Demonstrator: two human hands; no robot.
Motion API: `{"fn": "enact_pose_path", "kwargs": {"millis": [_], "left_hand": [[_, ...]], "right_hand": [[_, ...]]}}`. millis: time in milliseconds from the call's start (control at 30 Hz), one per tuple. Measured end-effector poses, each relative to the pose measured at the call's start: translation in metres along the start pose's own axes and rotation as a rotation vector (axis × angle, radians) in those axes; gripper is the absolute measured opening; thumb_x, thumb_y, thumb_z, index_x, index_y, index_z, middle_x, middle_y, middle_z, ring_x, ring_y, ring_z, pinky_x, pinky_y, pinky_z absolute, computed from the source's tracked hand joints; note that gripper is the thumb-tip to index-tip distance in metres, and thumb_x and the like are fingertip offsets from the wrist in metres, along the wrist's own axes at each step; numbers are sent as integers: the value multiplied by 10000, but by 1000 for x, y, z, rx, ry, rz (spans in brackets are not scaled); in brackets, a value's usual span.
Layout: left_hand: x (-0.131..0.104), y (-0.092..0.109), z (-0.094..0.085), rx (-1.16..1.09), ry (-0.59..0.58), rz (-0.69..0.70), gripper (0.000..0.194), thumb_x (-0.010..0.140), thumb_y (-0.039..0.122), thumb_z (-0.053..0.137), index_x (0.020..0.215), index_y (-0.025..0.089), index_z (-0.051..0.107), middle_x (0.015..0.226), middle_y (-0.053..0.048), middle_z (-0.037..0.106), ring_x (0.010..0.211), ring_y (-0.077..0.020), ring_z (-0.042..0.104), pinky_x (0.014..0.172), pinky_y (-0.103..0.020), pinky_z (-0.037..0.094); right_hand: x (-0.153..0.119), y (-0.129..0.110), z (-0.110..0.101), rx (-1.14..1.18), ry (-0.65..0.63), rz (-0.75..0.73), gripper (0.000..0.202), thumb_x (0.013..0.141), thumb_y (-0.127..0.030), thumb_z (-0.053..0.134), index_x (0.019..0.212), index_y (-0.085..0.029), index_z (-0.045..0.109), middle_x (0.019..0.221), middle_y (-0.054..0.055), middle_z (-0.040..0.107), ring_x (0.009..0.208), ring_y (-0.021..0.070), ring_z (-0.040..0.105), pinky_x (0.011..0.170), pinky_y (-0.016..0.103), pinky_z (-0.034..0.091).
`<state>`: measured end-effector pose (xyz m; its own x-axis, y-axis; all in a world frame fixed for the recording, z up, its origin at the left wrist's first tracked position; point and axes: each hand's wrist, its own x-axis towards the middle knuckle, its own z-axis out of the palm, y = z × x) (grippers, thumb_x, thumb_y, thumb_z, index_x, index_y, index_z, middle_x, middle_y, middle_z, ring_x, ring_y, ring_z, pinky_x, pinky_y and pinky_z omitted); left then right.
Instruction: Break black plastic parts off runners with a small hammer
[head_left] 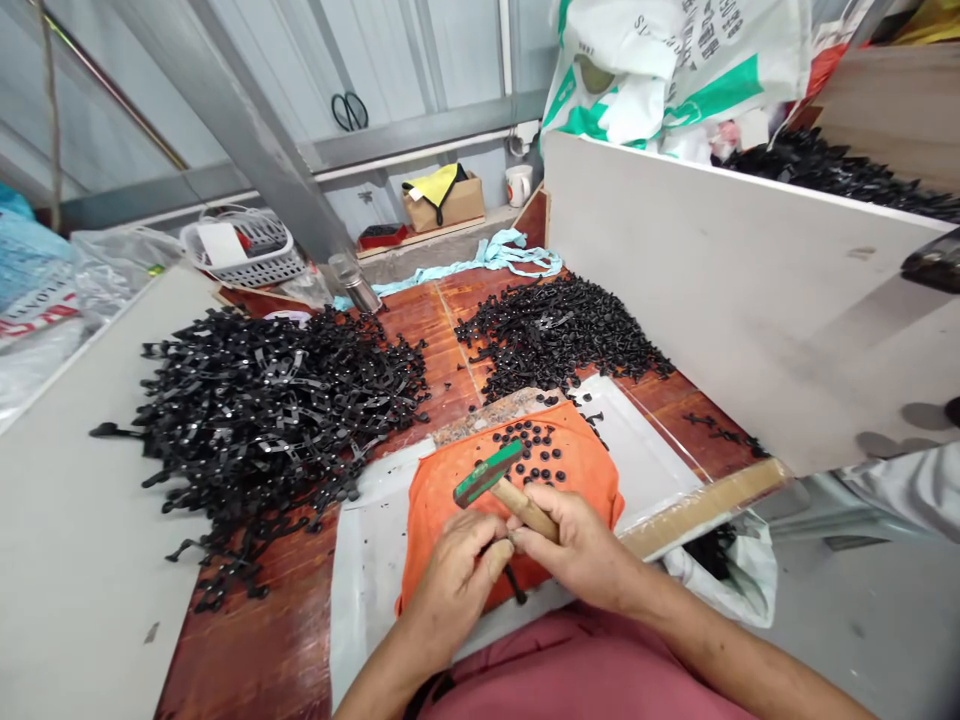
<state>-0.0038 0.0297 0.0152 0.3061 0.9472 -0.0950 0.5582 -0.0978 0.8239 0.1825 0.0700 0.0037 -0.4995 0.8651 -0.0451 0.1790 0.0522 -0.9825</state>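
My right hand (574, 540) is wrapped round the wooden handle of a small hammer (532, 512). The hammer's head is worn green and brown and points away from me to the left. My left hand (463, 560) is pinched, its fingertips meeting those of my right hand. A thin black strap-like part (516, 585) sticks out below the fingertips; its upper end is hidden by them. Under both hands lies an orange cloth (439, 490), with several small round black buttons (545, 455) scattered beyond the hammer.
A large heap of black linked parts (277, 400) is at the left, and a second black pile (559, 330) lies behind the cloth. Pale boards (712, 270) wall the right side. At the back are a steel tumbler (354, 283), a white basket (244, 248) and a mug (518, 186).
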Motion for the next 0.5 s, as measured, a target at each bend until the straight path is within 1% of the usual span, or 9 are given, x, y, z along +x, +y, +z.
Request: {"fn": "enact_pose_path", "kwargs": {"millis": [33, 100, 133, 200, 267, 333, 400, 500], "left_hand": [[1, -4, 0, -32, 1, -34, 345, 1015, 415, 417, 815, 210, 610, 842, -30, 650, 842, -189, 588, 804, -308, 465], [6, -17, -5, -71, 73, -115, 380, 1006, 462, 406, 783, 208, 580, 774, -14, 620, 772, -178, 570, 730, -283, 444], [10, -25, -10, -78, 124, -151, 387, 996, 479, 408, 780, 207, 578, 761, -11, 616, 759, -178, 569, 712, -278, 436], [19, -42, -24, -67, 203, -191, 388, 977, 492, 413, 793, 203, 596, 767, -12, 628, 774, -185, 584, 717, -275, 435], [29, -56, -37, -10, 208, -193, 395, 958, 494, 420, 776, 202, 613, 752, -10, 637, 779, -191, 596, 728, -274, 433], [38, -65, -44, 67, 183, -192, 411, 948, 499, 412, 727, 207, 599, 700, 0, 621, 741, -187, 591, 705, -269, 420], [44, -69, -45, 135, 160, -198, 429, 946, 505, 391, 681, 214, 563, 644, 13, 584, 683, -177, 570, 667, -265, 397], [50, -69, -40, 202, 143, -202, 438, 952, 498, 362, 659, 221, 533, 613, 23, 554, 636, -170, 556, 651, -270, 376]], "right_hand": [[0, 0, -2, 19, -7, 4, 99, 900, -209, 590, 804, -203, 568, 713, -59, 499, 660, 117, 469, 608, 221, 355], [0, 1, -9, 16, 2, 19, 61, 932, -246, 585, 908, -206, 624, 801, -41, 580, 739, 136, 531, 676, 232, 390], [-1, 3, -14, -11, 20, 27, 83, 952, -267, 572, 950, -210, 633, 839, -33, 604, 770, 145, 550, 700, 239, 398], [-5, 10, -28, -104, 70, 47, 140, 995, -305, 520, 959, -215, 621, 860, -23, 621, 790, 156, 568, 716, 252, 400], [-12, 21, -42, -197, 108, 64, 217, 1028, -334, 459, 896, -219, 587, 820, -19, 618, 774, 164, 579, 725, 266, 402], [-20, 34, -53, -261, 141, 96, 300, 1053, -375, 403, 830, -226, 538, 747, -25, 582, 723, 164, 567, 713, 277, 397], [-26, 47, -60, -279, 176, 125, 333, 1059, -413, 385, 807, -233, 506, 706, -33, 544, 686, 162, 547, 695, 280, 396], [-30, 61, -62, -245, 210, 144, 355, 1055, -446, 390, 789, -234, 490, 695, -37, 521, 667, 158, 523, 670, 275, 399]]}}
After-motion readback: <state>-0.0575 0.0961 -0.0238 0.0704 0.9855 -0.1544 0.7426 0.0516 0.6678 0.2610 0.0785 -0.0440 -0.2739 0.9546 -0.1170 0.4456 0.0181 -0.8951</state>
